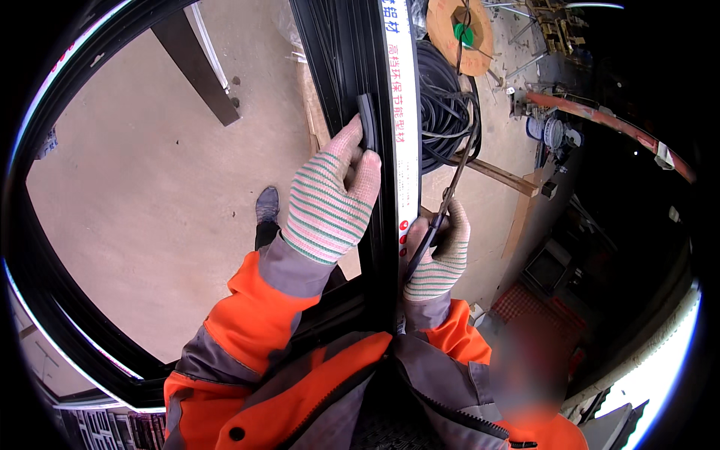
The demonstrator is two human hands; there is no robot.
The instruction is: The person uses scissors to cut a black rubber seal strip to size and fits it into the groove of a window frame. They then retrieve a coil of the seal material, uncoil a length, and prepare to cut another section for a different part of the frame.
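Observation:
My left hand (334, 199), in a striped knit glove, pinches a short dark rubber strip (366, 121) between thumb and fingers. The strip lies along the black window frame (382, 180), at its upright bar. On the other side of that bar, my right hand (442, 251), gloved the same way, is closed around a pair of scissors (448, 193) with dark handles. Their long blades point up and away from me. Part of the right fingers is hidden behind the handles.
White printed protective film (407, 112) covers the bar's right face. Beyond it lie a coil of black rubber strip (439, 112) and a cardboard reel (442, 19). A wooden batten (499, 176) rests on the floor. A dark profile (199, 71) lies at the upper left.

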